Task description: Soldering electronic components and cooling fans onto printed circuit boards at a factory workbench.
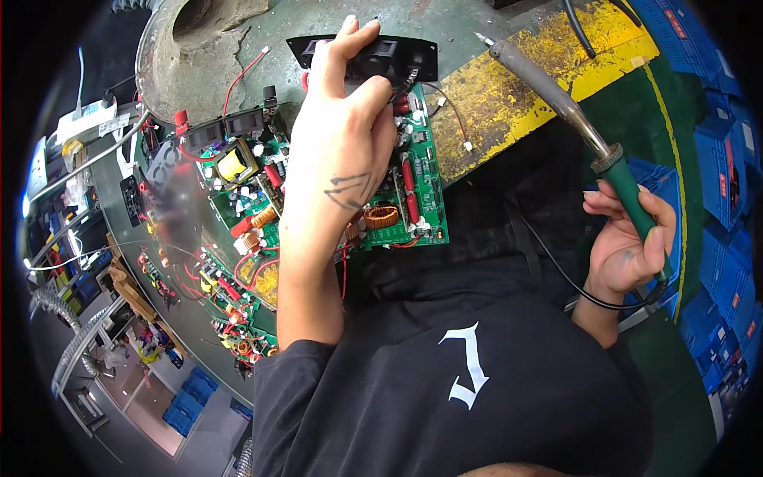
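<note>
In the head view, blue bins [719, 171] stack up at three o'clock, their contents too small to tell. The left hand [342, 103], fingers bent, lies over the black panel [417, 60] at twelve; whether it grips cannot be told. The right hand [636, 238] wraps the green-handled soldering iron [568, 115], tip toward eleven. The green circuit board [429, 191], at twelve, reaches past the desk [457, 52] edge; a yellow-painted strip [485, 107] separates it from the iron.

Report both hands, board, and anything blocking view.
Left hand at black panel. Right hand holding soldering iron, tip off green circuit board. Left forearm hiding part of board.
</note>
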